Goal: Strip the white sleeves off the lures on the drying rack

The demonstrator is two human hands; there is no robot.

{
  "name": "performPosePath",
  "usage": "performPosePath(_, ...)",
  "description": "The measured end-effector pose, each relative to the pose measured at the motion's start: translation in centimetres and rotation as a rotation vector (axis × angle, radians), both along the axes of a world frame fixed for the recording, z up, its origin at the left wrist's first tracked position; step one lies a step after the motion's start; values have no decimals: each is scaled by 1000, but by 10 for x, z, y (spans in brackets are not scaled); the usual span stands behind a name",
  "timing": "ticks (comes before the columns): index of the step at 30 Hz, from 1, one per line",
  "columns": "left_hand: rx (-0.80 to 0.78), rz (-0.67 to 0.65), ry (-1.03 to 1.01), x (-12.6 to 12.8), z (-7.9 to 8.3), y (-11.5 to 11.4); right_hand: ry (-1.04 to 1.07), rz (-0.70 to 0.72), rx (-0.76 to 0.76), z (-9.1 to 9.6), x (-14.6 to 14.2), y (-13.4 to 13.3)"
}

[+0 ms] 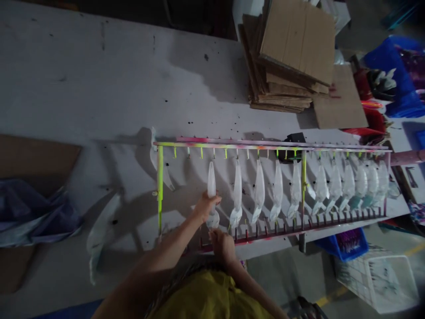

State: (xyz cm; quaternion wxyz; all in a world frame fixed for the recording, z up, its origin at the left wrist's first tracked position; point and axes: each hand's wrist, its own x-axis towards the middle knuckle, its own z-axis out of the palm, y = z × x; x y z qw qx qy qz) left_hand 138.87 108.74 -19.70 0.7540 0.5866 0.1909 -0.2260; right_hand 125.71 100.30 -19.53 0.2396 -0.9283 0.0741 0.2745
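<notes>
My left hand [206, 207] is closed around the middle of a translucent white fish-shaped piece [211, 179], which stands lengthwise across a metal rack. At its lower, tail end, my right hand [224, 247] has its fingers pinched together near the rack's reddish lower bar [252, 239]; the exact contact is hidden. The piece's narrow tip lies just below a peg of the yellow-and-pink upper bar [206, 144]. To the right, several similar pieces [259, 188] hang in a row between the two bars. Left of the rack, a loose piece [101, 228] lies on the white table.
Stacked cardboard sheets [299, 42] sit at the back of the table. Purple-grey cloth [36, 215] lies at the left. Below the right edge are a blue bin [353, 243] and a white crate [392, 283]. Another blue crate [387, 57] stands at the far right.
</notes>
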Motion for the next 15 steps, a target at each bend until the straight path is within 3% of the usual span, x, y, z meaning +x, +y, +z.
performPosePath(9,156,-84,-8,12,1,-11,21,4,-7,-13,3,-3)
performPosePath(15,153,21,58,12,-4,-8,-26,19,22,-17,0,-3)
